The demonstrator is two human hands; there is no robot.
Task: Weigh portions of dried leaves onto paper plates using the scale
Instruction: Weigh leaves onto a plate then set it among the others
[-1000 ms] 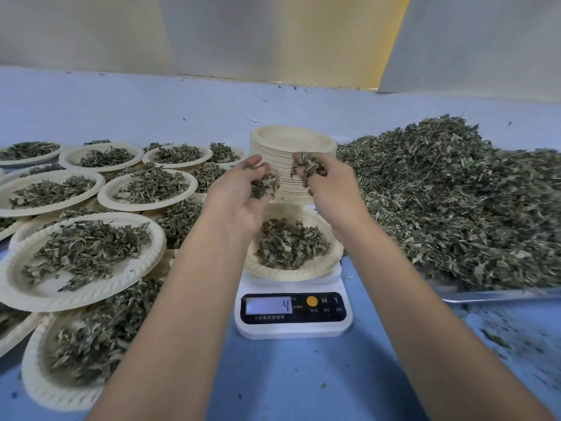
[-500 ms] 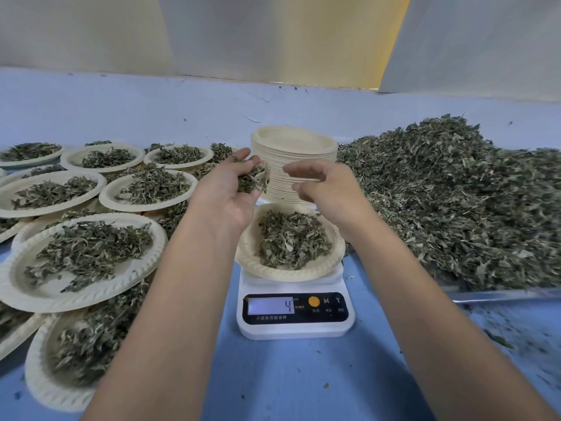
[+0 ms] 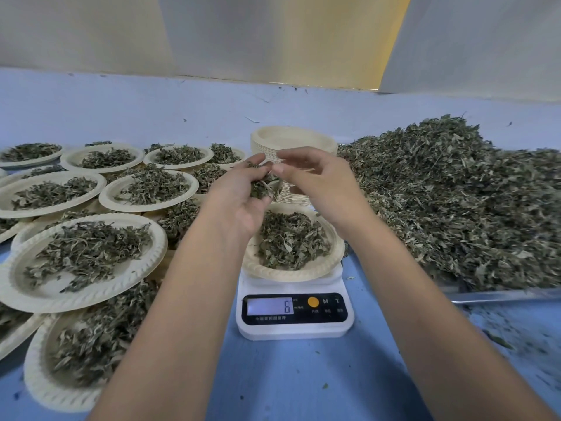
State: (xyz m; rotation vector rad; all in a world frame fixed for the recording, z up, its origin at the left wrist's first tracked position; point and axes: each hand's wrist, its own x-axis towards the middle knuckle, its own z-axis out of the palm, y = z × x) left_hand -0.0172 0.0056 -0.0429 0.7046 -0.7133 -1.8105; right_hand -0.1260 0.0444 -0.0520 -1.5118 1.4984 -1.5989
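One paper plate (image 3: pixel 291 276) of dried leaves (image 3: pixel 291 241) sits on the scale (image 3: pixel 294 326) at lower centre, which reads 6. Just above, the left hand (image 3: pixel 239 196) cups a leaf clump (image 3: pixel 264 186) in curled fingers. The right hand (image 3: pixel 315 180) has its fingers bent at that clump, and I cannot tell whether they grip it. Filled plates (image 3: pixel 39 294) crowd the left of the table (image 3: pixel 303 384)

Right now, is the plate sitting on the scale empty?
No, the plate on the scale holds a heap of dried leaves.
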